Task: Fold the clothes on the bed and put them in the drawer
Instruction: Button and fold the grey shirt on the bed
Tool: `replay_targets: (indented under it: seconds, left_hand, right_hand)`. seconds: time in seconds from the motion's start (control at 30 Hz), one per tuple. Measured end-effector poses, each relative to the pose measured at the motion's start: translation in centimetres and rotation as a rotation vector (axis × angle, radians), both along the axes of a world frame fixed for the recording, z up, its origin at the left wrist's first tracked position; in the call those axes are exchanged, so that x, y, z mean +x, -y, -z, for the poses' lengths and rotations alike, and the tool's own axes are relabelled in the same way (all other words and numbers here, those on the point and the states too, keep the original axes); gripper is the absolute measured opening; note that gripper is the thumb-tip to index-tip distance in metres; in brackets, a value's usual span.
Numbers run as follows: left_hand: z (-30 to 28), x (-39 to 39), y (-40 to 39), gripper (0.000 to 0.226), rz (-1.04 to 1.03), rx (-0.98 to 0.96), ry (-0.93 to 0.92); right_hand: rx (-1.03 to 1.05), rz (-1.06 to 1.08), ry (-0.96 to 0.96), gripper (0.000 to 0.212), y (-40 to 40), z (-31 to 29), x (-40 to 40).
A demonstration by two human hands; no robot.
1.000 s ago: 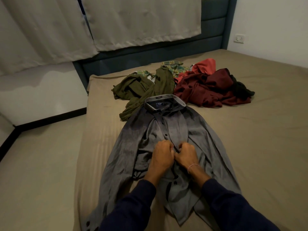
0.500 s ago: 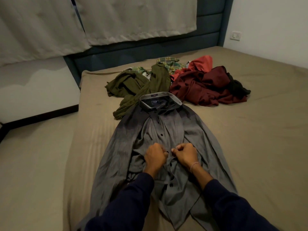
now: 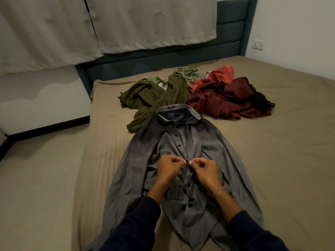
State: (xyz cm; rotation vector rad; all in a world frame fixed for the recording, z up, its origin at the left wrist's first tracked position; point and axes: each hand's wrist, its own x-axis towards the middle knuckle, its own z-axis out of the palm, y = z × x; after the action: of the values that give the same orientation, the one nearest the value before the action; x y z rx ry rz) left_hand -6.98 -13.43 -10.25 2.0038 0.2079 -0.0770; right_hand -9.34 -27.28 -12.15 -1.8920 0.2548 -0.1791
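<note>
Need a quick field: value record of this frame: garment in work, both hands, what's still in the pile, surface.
garment in work: grey shirt, spread front-up on the bed, collar away from the person
left hand: left hand pinches the shirt's button placket
right hand: right hand pinches the same placket, opposite the left
fold state: not folded yet; sleeves lie spread out
pile behind collar: olive garment, maroon garment, plaid garment, red garment, black garment, all unfolded
drawer: not in view

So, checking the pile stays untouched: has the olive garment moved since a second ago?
No. The olive garment still lies against the grey shirt's collar, left of the maroon clothes.
</note>
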Motion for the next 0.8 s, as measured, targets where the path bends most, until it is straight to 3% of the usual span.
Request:
replay_targets:
  seconds: [0.17,0.4,0.63,0.8]
  left_hand:
    - [-0.8,-0.5,-0.1,0.013,0.031,-0.026,-0.008]
    - [-1.2,-0.9,-0.5,0.008,0.011,-0.113,-0.044]
    - [-1.2,-0.7,-0.5,0.018,0.027,-0.250,-0.153]
    - [-0.9,-0.6,0.0,0.030,0.010,-0.248,-0.140]
  right_hand:
    - [-0.082,-0.028,0.097,0.006,-0.3,-0.8,-1.3]
    - [-0.207,-0.117,0.200,0.024,-0.5,-0.5,-2.5]
    - [-0.408,-0.191,0.353,0.027,-1.6,0.4,-4.0]
    - [-0.462,-0.254,0.347,0.022,-2.4,1.6,-4.3]
